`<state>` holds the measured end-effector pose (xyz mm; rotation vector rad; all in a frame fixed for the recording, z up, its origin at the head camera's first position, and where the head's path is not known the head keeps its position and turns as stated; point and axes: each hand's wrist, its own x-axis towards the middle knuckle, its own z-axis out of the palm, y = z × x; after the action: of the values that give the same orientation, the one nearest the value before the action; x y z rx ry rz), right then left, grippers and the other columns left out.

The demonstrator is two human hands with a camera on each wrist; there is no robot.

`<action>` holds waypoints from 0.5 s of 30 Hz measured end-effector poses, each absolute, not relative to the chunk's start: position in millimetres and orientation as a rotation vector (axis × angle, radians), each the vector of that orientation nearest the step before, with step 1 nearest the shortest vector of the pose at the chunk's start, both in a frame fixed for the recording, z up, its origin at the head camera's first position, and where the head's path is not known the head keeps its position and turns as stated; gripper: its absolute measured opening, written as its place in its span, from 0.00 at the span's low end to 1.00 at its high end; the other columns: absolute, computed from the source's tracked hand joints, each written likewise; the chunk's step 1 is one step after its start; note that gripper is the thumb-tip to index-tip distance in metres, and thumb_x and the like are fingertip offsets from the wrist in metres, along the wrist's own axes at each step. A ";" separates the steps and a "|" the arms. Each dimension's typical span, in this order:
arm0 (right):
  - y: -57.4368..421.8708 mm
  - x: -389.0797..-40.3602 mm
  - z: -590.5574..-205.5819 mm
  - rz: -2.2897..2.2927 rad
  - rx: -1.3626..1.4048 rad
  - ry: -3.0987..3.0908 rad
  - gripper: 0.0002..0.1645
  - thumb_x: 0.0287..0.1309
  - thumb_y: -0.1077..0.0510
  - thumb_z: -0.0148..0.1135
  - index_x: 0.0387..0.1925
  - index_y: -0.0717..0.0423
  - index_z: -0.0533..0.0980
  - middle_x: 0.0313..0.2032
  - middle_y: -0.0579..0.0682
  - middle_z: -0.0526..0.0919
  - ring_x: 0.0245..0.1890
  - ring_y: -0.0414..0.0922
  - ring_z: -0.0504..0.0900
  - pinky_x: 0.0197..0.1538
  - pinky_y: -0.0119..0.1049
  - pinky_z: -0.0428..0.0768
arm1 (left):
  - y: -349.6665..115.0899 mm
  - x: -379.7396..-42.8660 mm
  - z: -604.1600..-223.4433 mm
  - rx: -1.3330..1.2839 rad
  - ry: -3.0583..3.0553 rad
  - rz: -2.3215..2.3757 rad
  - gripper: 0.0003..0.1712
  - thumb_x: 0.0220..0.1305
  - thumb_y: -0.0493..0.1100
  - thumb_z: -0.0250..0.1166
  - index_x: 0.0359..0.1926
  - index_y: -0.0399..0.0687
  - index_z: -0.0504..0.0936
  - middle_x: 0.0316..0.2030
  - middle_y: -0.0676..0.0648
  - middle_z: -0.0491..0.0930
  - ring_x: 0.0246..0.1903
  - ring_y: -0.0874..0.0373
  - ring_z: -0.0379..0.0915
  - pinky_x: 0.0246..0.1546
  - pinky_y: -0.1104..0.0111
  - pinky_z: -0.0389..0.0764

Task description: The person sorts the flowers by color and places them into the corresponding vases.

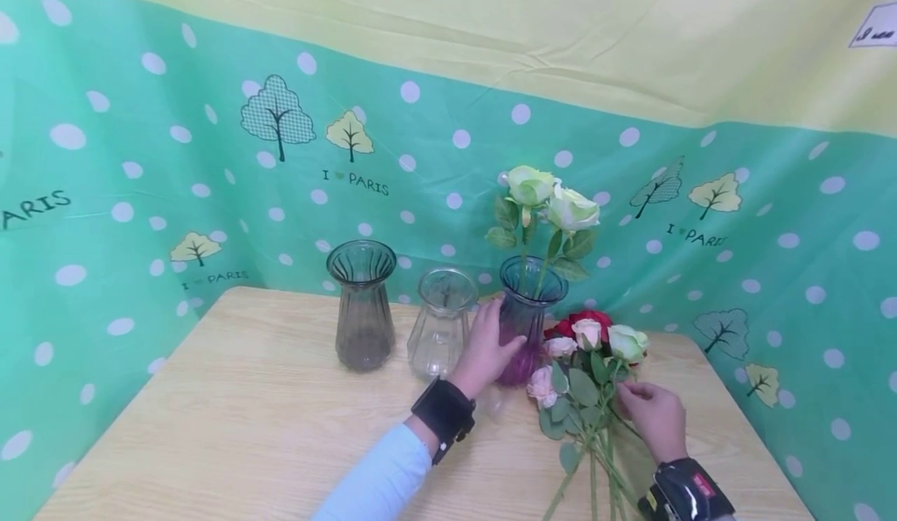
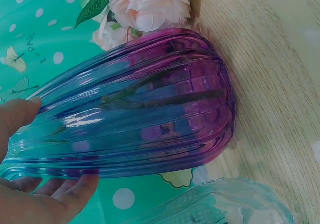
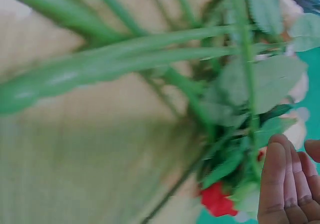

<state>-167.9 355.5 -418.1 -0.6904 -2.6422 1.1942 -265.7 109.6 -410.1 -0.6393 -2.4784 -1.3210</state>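
1. Fingers [image 2: 82, 191] of the left hand [image 1: 487, 353] curl round the blue-and-purple vase [image 2: 165, 103] below its rim, with the thumb [image 2: 17, 116] on the opposite side, parted by the width of the glass.
2. That vase is upright right of centre in the head view; two pale roses [image 1: 573, 209] rise from it, their stem ends visible through the glass in the left wrist view.
3. At lower right of the head view, the right hand [image 1: 655, 416] is beside the loose flowers [image 1: 582, 396]. Its fingers are nearly straight in the right wrist view, thumb slightly apart; whether they touch a stem, I cannot tell.
4. Those flowers lie on the counter [image 1: 245, 427], with pink, red and whitish blooms just beside the vase and stems running to the bottom edge of the frame.
5. Just left of the held vase is a clear vase [image 1: 434, 342]; farther left, near mid-frame, is a grey vase [image 1: 364, 326].
6. Dotted green cloth [image 1: 434, 194] hangs behind, yellow across the top.
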 end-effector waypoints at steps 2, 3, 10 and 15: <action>359.2 -167.0 -425.2 1.184 -0.722 -2.643 0.23 0.60 0.54 0.57 0.47 0.71 0.76 0.35 0.63 0.85 0.28 0.43 0.83 0.30 0.32 0.82 | 109.4 -265.0 -409.7 -0.644 -2.472 -1.317 0.41 0.56 0.45 0.67 0.65 0.32 0.59 0.60 0.35 0.67 0.61 0.44 0.64 0.64 0.57 0.68; 361.1 -166.8 -428.4 1.194 -0.736 -2.640 0.23 0.60 0.54 0.57 0.46 0.72 0.76 0.35 0.63 0.85 0.28 0.42 0.83 0.31 0.33 0.83 | 109.2 -264.8 -409.6 -0.644 -2.471 -1.313 0.41 0.56 0.45 0.67 0.65 0.32 0.60 0.60 0.35 0.67 0.61 0.44 0.64 0.63 0.57 0.68; 367.5 -171.1 -439.8 1.347 -0.854 -2.604 0.27 0.59 0.52 0.57 0.48 0.74 0.74 0.27 0.55 0.86 0.26 0.41 0.83 0.32 0.35 0.85 | 109.0 -263.9 -409.2 -0.631 -2.493 -1.316 0.41 0.57 0.45 0.66 0.65 0.32 0.59 0.60 0.36 0.67 0.62 0.44 0.64 0.64 0.57 0.68; 367.9 -175.5 -442.6 1.359 -0.855 -2.612 0.29 0.58 0.50 0.59 0.49 0.74 0.74 0.26 0.54 0.85 0.26 0.41 0.83 0.32 0.37 0.85 | 108.9 -264.1 -408.4 -0.632 -2.485 -1.336 0.40 0.57 0.45 0.66 0.65 0.32 0.59 0.60 0.35 0.67 0.61 0.44 0.64 0.64 0.56 0.68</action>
<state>-175.5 367.9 -442.6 -0.8549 -2.6117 1.3588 -264.1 108.9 -408.4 -0.6325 -2.4847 -1.3360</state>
